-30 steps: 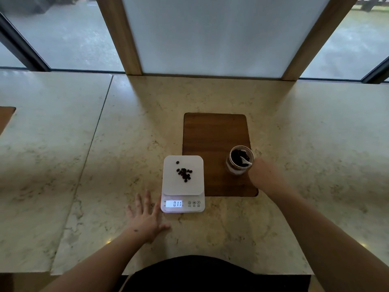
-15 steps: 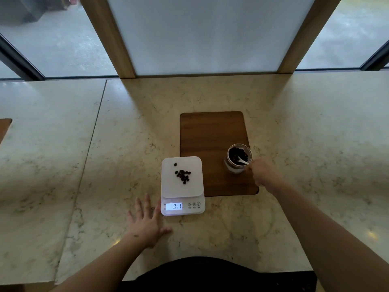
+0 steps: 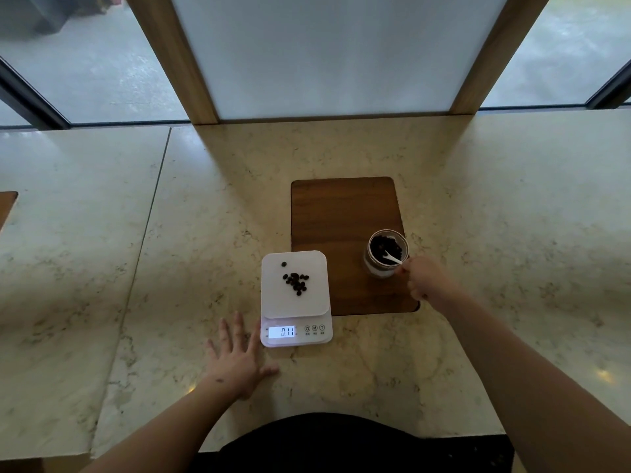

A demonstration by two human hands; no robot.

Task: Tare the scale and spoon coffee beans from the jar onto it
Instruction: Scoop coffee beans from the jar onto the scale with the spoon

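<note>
The right hand (image 3: 425, 279) reaches forward, fingers pinched on a white spoon (image 3: 392, 257) dipped into the open jar (image 3: 386, 254) of beans on the wooden board (image 3: 341, 213). The left hand (image 3: 239, 356) lies flat, fingers spread, on the worktop (image 3: 205, 233) just beside the scale (image 3: 295, 298), which carries a small heap of beans (image 3: 296, 282).

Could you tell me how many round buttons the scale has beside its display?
3. They sit in a row right of the lit display on the scale: left button, middle button, right button.
</note>
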